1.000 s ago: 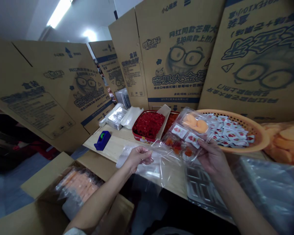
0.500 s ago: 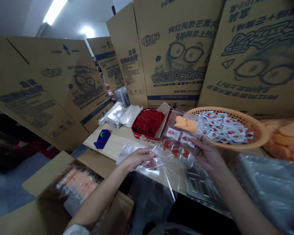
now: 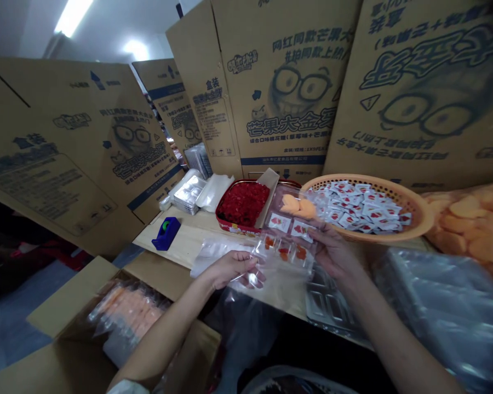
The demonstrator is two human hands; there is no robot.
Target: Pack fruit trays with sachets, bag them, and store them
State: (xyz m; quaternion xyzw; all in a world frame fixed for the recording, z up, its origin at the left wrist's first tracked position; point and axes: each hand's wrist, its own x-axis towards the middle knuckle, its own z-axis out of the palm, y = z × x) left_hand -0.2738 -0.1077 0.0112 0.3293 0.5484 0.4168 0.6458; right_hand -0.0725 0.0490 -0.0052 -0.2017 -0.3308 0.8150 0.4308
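My right hand (image 3: 332, 253) grips a clear plastic tray (image 3: 290, 230) filled with orange slices, small white sachets and red and orange candy pieces. My left hand (image 3: 230, 268) pinches the edge of a clear plastic bag (image 3: 225, 254) that lies on the wooden table (image 3: 184, 243). The tray's lower end sits at or inside the bag's mouth; I cannot tell how far in it is.
A red tin (image 3: 242, 205) of red pieces and an orange basket (image 3: 411, 219) of white sachets stand behind the tray. A blue tape dispenser (image 3: 166, 233) sits at the left. Empty clear trays (image 3: 332, 306) lie at the right. An open carton (image 3: 119, 317) holds packed bags. Tall cardboard boxes (image 3: 287, 82) wall the table.
My right hand has lowered the filled tray leftward toward the bag. My left hand has stayed pinched on the bag, which has gone from lifted to lying nearer the table.
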